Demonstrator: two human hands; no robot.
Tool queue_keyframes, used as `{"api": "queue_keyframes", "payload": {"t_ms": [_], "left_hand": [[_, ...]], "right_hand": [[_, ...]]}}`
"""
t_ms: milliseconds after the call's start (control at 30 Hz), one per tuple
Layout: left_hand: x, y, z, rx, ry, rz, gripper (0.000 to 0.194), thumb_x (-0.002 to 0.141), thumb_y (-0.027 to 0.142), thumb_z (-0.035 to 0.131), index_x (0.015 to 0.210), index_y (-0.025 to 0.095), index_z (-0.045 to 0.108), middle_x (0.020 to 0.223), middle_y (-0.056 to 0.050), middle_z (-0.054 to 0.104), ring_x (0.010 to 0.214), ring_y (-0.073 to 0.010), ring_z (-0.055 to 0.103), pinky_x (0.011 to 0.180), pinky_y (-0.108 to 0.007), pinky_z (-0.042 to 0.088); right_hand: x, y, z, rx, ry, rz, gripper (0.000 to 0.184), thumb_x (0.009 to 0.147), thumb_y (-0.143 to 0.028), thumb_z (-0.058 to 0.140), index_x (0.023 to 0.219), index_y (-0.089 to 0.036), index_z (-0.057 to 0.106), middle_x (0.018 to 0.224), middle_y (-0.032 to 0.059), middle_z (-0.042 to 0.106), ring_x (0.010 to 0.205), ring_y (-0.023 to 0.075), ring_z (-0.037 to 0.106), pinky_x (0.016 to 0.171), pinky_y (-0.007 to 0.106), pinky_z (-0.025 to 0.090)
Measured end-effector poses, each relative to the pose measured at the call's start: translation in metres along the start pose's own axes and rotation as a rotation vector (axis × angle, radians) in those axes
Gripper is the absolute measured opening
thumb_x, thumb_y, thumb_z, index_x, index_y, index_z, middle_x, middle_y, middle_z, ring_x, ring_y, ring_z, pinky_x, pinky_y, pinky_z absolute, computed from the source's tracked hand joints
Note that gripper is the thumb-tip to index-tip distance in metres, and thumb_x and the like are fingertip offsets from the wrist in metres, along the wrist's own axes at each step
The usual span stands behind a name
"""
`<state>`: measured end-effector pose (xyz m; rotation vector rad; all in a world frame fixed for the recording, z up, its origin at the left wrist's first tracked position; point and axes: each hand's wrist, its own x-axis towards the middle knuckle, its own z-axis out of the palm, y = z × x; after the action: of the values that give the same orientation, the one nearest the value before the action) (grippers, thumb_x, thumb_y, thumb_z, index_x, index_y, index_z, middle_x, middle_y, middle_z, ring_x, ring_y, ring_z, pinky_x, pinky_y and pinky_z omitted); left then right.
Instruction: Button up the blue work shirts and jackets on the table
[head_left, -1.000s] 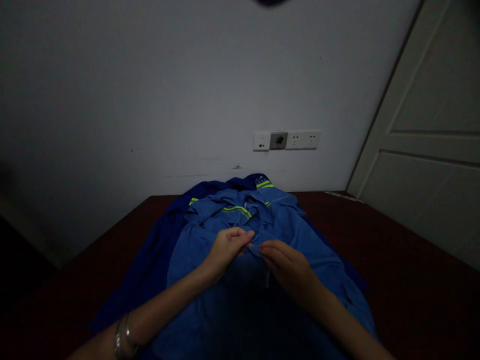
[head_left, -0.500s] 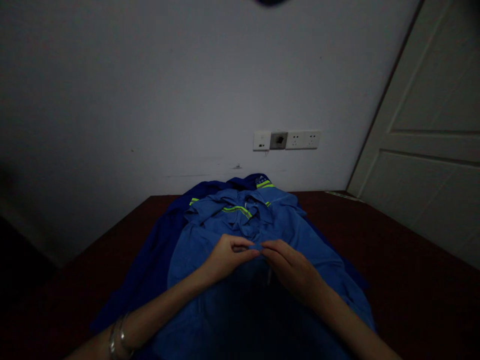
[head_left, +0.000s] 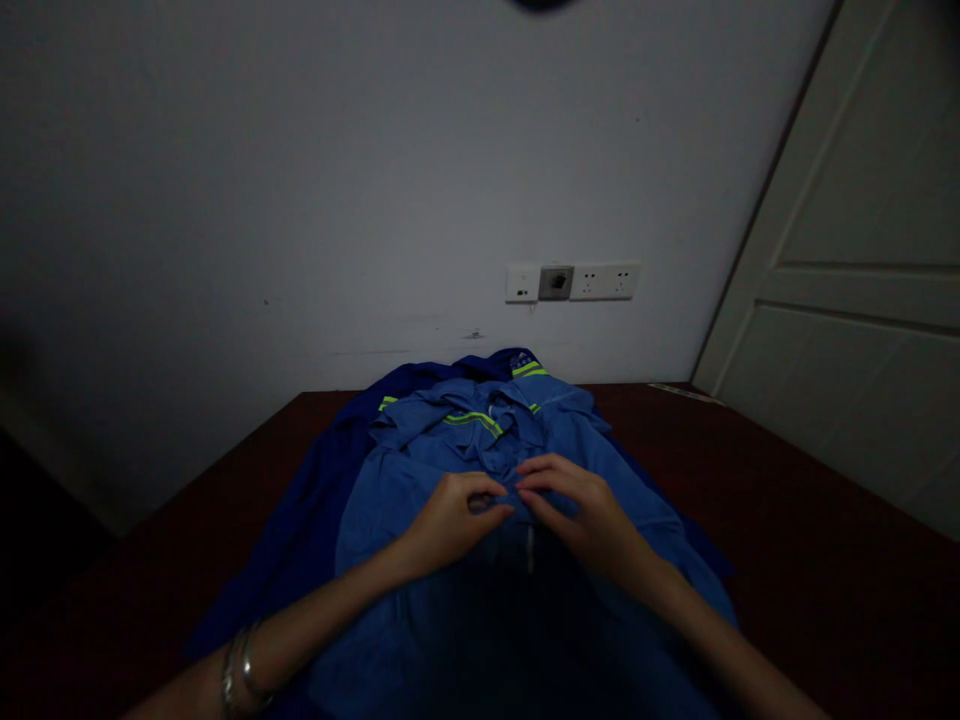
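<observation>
A light blue jacket (head_left: 390,530) with yellow-green reflective stripes lies spread over a darker blue garment (head_left: 300,510), its collar end toward the wall. My left hand (head_left: 457,515), with silver bangles at the wrist, pinches the edge of the jacket's front between thumb and fingers. Close beside it, my right hand (head_left: 581,505) has its thumb and a finger nearly together on the same front edge, while another finger is lifted above them. A short white strip (head_left: 530,550) shows on the jacket just below the hands. Shadow hides the lower front.
The garments rest on a dark red-brown tabletop (head_left: 660,440). Behind it rises a pale wall (head_left: 375,200) with a row of sockets and switches (head_left: 570,283). A panelled door (head_left: 862,270) stands at the right. The light is dim.
My right hand's fingers have spread somewhat and its upper finger has lifted. The white strip on the jacket shows more clearly. My left hand has barely shifted.
</observation>
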<state>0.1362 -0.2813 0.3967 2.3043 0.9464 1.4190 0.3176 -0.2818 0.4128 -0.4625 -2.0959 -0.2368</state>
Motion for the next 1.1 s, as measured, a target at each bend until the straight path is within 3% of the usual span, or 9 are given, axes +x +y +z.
{"api": "queue_keyframes", "payload": {"t_ms": [367, 567, 667, 800, 900, 1100], "left_hand": [[-0.003, -0.002, 0.005, 0.165, -0.016, 0.200, 0.015, 0.073, 0.017, 0.055, 0.082, 0.016, 0.067, 0.084, -0.006, 0.067, 0.076, -0.0158, 0.060, 0.070, -0.024, 0.043], [-0.003, -0.003, 0.007, 0.165, 0.027, 0.216, 0.016, 0.075, 0.019, 0.054, 0.084, 0.017, 0.067, 0.085, -0.006, 0.067, 0.078, -0.0170, 0.060, 0.073, -0.026, 0.043], [-0.002, 0.001, 0.004, 0.074, 0.031, 0.107, 0.017, 0.072, 0.020, 0.056, 0.083, 0.016, 0.069, 0.085, -0.006, 0.068, 0.079, -0.0176, 0.060, 0.073, -0.025, 0.043], [0.002, 0.000, 0.000, -0.160, -0.099, -0.109, 0.022, 0.067, 0.027, 0.063, 0.084, 0.015, 0.070, 0.077, -0.004, 0.069, 0.071, -0.0168, 0.059, 0.064, -0.023, 0.042], [0.005, -0.007, -0.005, -0.353, -0.175, -0.246, 0.024, 0.069, 0.034, 0.062, 0.074, 0.012, 0.071, 0.065, -0.002, 0.066, 0.059, -0.0133, 0.054, 0.055, -0.021, 0.038], [0.007, -0.018, -0.011, -0.662, -0.338, -0.358, 0.015, 0.064, 0.028, 0.069, 0.067, 0.014, 0.070, 0.058, 0.001, 0.062, 0.050, -0.0071, 0.047, 0.051, -0.018, 0.035]], "right_hand": [[0.003, -0.007, -0.010, -0.284, -0.286, 0.005, 0.010, 0.077, -0.013, 0.055, 0.084, -0.019, 0.060, 0.092, 0.0037, 0.060, 0.090, 0.0162, 0.055, 0.076, 0.030, 0.047], [0.011, -0.015, -0.010, -0.461, -0.306, -0.034, 0.010, 0.079, -0.011, 0.050, 0.082, -0.017, 0.058, 0.083, 0.0040, 0.058, 0.081, 0.0165, 0.053, 0.067, 0.028, 0.045], [0.013, -0.017, -0.008, -0.536, -0.302, -0.061, 0.009, 0.080, -0.011, 0.049, 0.080, -0.016, 0.056, 0.080, 0.0045, 0.057, 0.077, 0.0163, 0.052, 0.063, 0.027, 0.042], [0.015, -0.017, -0.005, -0.611, -0.328, -0.127, 0.009, 0.080, -0.011, 0.049, 0.082, -0.016, 0.056, 0.081, 0.0058, 0.057, 0.078, 0.0170, 0.050, 0.063, 0.027, 0.040], [0.016, -0.015, -0.005, -0.648, -0.347, -0.173, 0.010, 0.082, -0.012, 0.047, 0.082, -0.016, 0.056, 0.082, 0.0061, 0.057, 0.079, 0.0176, 0.049, 0.063, 0.028, 0.038], [0.015, -0.015, -0.004, -0.678, -0.351, -0.237, 0.011, 0.083, -0.012, 0.045, 0.084, -0.015, 0.056, 0.084, 0.0064, 0.056, 0.081, 0.0184, 0.048, 0.066, 0.030, 0.036]]}}
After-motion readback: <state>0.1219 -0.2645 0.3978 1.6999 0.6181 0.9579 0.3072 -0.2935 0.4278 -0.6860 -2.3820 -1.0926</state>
